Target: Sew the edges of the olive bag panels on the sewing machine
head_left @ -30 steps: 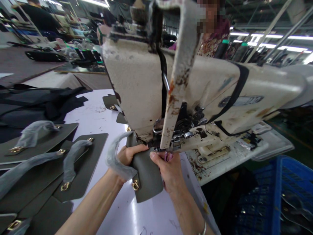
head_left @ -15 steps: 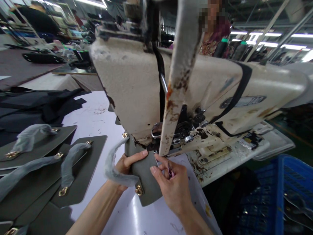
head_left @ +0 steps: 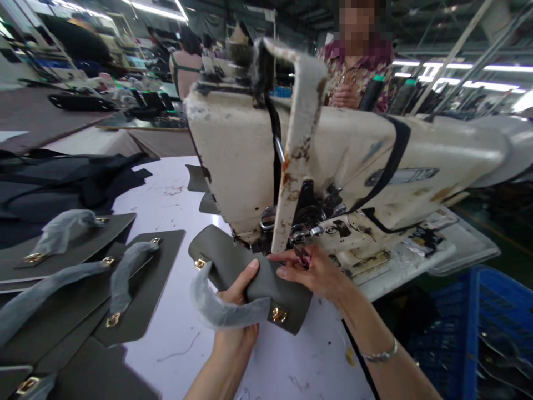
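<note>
A grey-green bag panel (head_left: 266, 283) lies tilted in front of the sewing machine (head_left: 233, 150), its far edge near the needle area. Clear wrap covers its curved handle (head_left: 216, 311), which is fixed by gold-coloured fittings. My left hand (head_left: 240, 288) grips the panel, reaching under the handle, thumb pressed on top. My right hand (head_left: 322, 275) is closed around small pink-handled thread snips (head_left: 305, 258), with its forefinger and thumb at the panel's right edge. The panel's underside and some left fingers are hidden.
More panels with wrapped handles (head_left: 145, 289) are piled at left, beside dark fabric pieces (head_left: 62, 183). Two grey-green pieces lie behind the machine head. A blue crate (head_left: 470, 333) stands at lower right. A person (head_left: 353, 72) is behind the machine.
The panel has shifted towards me and turned, showing more of its far end. Both hands moved with it, the right one to the right. The camera view also shifted.
</note>
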A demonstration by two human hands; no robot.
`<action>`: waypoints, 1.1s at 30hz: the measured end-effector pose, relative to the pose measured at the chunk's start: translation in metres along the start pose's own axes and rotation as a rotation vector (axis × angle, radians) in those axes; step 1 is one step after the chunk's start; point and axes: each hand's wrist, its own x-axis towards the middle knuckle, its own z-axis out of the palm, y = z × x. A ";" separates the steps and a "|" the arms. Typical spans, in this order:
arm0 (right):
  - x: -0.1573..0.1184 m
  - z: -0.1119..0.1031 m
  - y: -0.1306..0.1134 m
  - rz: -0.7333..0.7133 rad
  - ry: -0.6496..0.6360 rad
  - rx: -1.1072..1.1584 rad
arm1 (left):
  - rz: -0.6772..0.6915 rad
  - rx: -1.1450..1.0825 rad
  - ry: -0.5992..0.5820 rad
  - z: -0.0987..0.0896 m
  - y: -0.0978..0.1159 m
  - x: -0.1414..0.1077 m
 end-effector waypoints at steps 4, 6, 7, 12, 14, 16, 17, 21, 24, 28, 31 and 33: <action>0.007 -0.011 0.004 -0.025 -0.045 -0.034 | 0.038 -0.086 0.059 0.012 -0.002 -0.010; 0.008 -0.014 0.006 -0.038 -0.048 -0.054 | 0.045 -0.109 0.075 0.015 -0.003 -0.013; 0.008 -0.016 0.007 -0.044 -0.046 -0.058 | 0.051 -0.116 0.082 0.016 -0.003 -0.014; 0.009 -0.018 0.010 -0.084 -0.029 -0.086 | 0.070 -0.106 0.117 0.019 -0.003 -0.015; 0.009 -0.018 0.010 -0.111 -0.006 -0.091 | 0.054 -0.096 0.127 0.021 -0.003 -0.014; 0.009 -0.016 0.010 -0.135 0.018 -0.085 | 0.067 -0.098 0.128 0.021 -0.003 -0.014; 0.009 -0.015 0.010 -0.142 0.027 -0.079 | 0.080 -0.099 0.121 0.021 -0.003 -0.013; 0.009 -0.013 0.010 -0.151 0.040 -0.065 | 0.104 -0.085 0.104 0.020 -0.002 -0.010; 0.010 -0.012 0.012 -0.130 0.052 -0.051 | 0.130 -0.068 0.102 0.020 0.000 -0.007; 0.011 -0.010 0.017 -0.105 0.053 -0.025 | 0.107 -0.031 0.049 0.014 0.003 -0.005; 0.011 -0.010 0.018 -0.094 0.053 -0.012 | 0.050 0.024 -0.010 0.004 0.002 -0.004; 0.010 -0.010 0.016 -0.077 0.049 -0.006 | 0.038 0.034 -0.025 -0.001 0.000 -0.002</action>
